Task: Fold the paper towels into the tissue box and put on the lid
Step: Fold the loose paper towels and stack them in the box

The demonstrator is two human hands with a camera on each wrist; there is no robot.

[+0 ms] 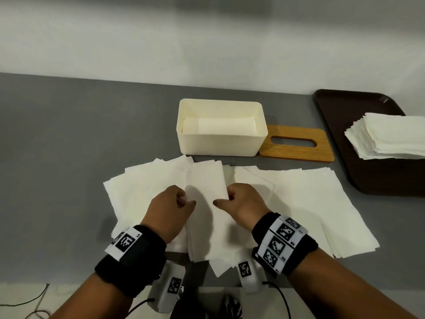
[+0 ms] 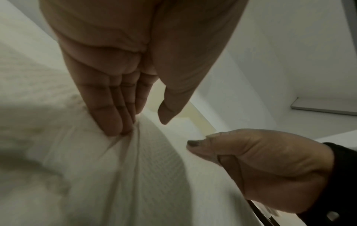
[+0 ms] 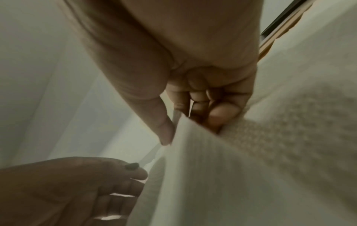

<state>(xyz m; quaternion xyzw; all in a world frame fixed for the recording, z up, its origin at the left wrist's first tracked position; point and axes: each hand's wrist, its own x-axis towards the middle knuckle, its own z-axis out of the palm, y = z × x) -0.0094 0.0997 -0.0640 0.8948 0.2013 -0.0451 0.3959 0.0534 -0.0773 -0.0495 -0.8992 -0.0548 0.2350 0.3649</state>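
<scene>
A folded white paper towel (image 1: 207,194) stands lifted over several flat towels (image 1: 310,203) spread on the grey table. My left hand (image 1: 184,199) grips its left edge; in the left wrist view the fingertips (image 2: 119,126) bunch the sheet while the thumb (image 2: 166,113) stands off it. My right hand (image 1: 226,198) pinches the right edge between thumb and forefinger (image 3: 168,131). Behind them stands the cream tissue box (image 1: 220,143), uncovered, with folded towels (image 1: 218,125) inside. The wooden lid (image 1: 296,150), slotted, lies flat against the box's right side.
A dark brown tray (image 1: 333,116) at the right edge holds a stack of unfolded towels (image 1: 386,137). Bare grey table (image 1: 57,146) extends to the left. Cables (image 1: 34,302) trail below the table's near edge.
</scene>
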